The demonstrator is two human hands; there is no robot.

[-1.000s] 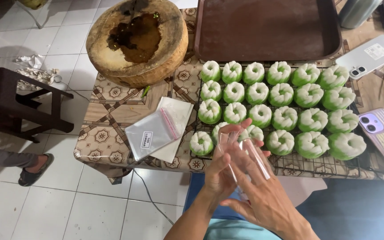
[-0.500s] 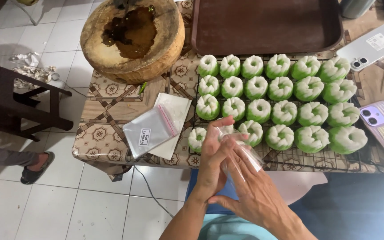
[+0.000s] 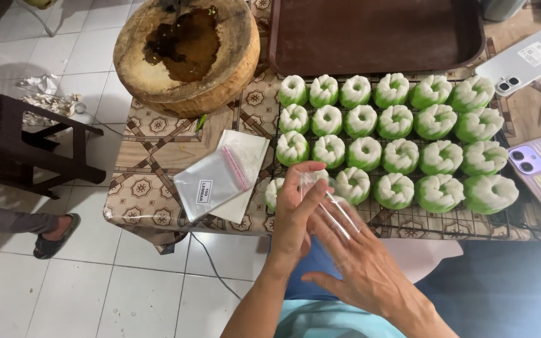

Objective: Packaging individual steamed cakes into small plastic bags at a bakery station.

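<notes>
Surface (image 3: 151, 188): patterned cloth cover. On it: round wooden block (image 3: 186, 53), brown tray (image 3: 377, 34), wire rack (image 3: 433, 222), bag packet (image 3: 214, 181), two phones (image 3: 530, 59).
</notes>
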